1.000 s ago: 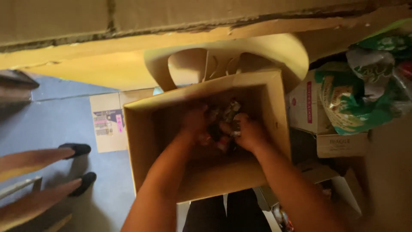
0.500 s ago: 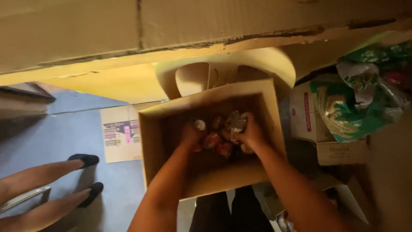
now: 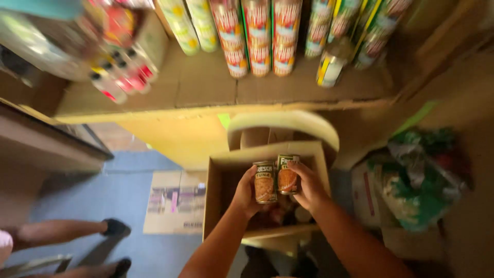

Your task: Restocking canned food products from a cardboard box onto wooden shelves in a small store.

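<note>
My left hand (image 3: 246, 194) grips one small tin can (image 3: 264, 181) with a green top band and an orange label. My right hand (image 3: 307, 186) grips a second, matching can (image 3: 286, 174) right beside it, the two cans touching. Both are held above an open cardboard box (image 3: 216, 201) that rests in front of me; more cans lie dimly in its bottom (image 3: 272, 216). A wooden shelf (image 3: 206, 85) runs above the box.
Several upright cans (image 3: 257, 36) and a few bottles (image 3: 118, 82) stand on the shelf. A curved pale chair back (image 3: 283, 122) sits behind the box. A flattened carton (image 3: 175, 201) lies on the blue floor. Green plastic bags (image 3: 417, 180) sit right. Another person's legs (image 3: 67, 231) show bottom left.
Both hands came up out of the box, each now holding a can. The view tilted upward, revealing the shelf with its cans and bottles.
</note>
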